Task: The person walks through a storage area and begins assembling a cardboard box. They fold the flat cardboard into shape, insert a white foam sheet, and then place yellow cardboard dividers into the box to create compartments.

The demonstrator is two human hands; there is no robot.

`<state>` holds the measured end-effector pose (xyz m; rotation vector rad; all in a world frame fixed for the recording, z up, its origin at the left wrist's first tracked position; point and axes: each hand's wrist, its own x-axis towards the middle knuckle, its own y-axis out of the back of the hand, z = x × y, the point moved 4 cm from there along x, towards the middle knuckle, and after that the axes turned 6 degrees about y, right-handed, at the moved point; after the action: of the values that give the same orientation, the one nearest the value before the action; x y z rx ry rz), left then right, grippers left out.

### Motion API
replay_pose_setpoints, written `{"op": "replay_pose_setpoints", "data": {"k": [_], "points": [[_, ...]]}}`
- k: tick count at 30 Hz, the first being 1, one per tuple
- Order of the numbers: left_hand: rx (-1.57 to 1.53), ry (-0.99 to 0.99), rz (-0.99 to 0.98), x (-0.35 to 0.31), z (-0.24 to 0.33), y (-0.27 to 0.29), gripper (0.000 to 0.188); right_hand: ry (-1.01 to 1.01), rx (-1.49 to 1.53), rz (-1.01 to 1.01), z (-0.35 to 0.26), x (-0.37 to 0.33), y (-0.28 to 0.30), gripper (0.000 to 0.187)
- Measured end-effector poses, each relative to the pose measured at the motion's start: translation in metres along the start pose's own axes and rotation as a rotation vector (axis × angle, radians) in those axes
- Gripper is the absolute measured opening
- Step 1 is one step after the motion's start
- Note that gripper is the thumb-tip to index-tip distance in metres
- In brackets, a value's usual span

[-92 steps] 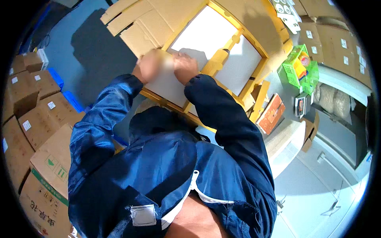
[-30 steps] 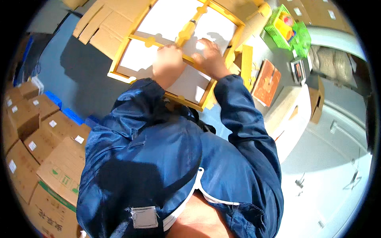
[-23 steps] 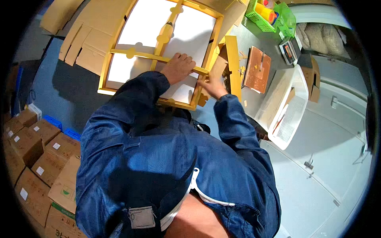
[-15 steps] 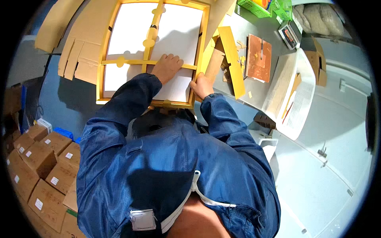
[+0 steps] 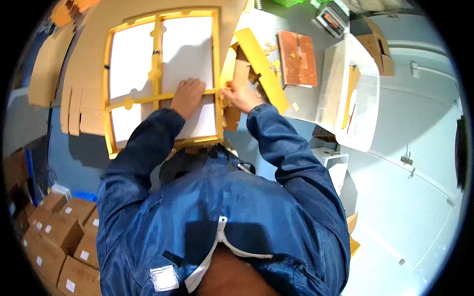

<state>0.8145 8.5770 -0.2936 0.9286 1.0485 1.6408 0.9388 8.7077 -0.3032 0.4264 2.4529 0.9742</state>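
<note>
A shallow yellow box (image 5: 216,54) lies in front of me, split by crossing yellow divider strips (image 5: 157,74) into white-bottomed compartments. Over the cross strip at the box's right half, my left hand (image 5: 188,96) rests with its fingers bent across the strip. My right hand (image 5: 241,96) is closed at the outside of the box's right wall, fingertips against or just beside the end of that strip. What its fingers pinch, if anything, is too small and smeared to tell.
Right of the box lie a folded yellow cardboard piece (image 5: 261,69), scraps and a reddish-brown board (image 5: 297,58). A white bin (image 5: 363,108) stands farther right, below a small scale (image 5: 332,19). Brown cardboard (image 5: 86,64) lies under the box; stacked cartons (image 5: 61,232) are at lower left.
The view has shifted, so the box appears farther left and lower. My right hand has loosened from around the right wall and now pinches at its outer side. My left hand stays on the strip.
</note>
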Motion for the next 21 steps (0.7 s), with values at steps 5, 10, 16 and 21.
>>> {"op": "replay_pose_setpoints", "data": {"k": [5, 10, 16, 21], "points": [[-0.148, 0.100, 0.180, 0.008, 0.021, 0.038, 0.038, -0.052, -0.528, 0.444, 0.081, 0.028, 0.086, 0.075], [-0.525, 0.205, 0.250, 0.024, 0.028, 0.045, 0.040, -0.147, -0.449, 0.282, 0.121, 0.046, 0.072, 0.076], [-1.800, 0.719, 0.061, 0.062, 0.040, 0.032, 0.034, 0.459, -0.446, 0.432, -0.022, -0.009, 0.095, 0.091], [-1.803, 0.702, -0.071, 0.068, 0.065, 0.024, 0.029, 0.380, -0.416, 0.512, -0.059, -0.036, 0.102, 0.096]]}}
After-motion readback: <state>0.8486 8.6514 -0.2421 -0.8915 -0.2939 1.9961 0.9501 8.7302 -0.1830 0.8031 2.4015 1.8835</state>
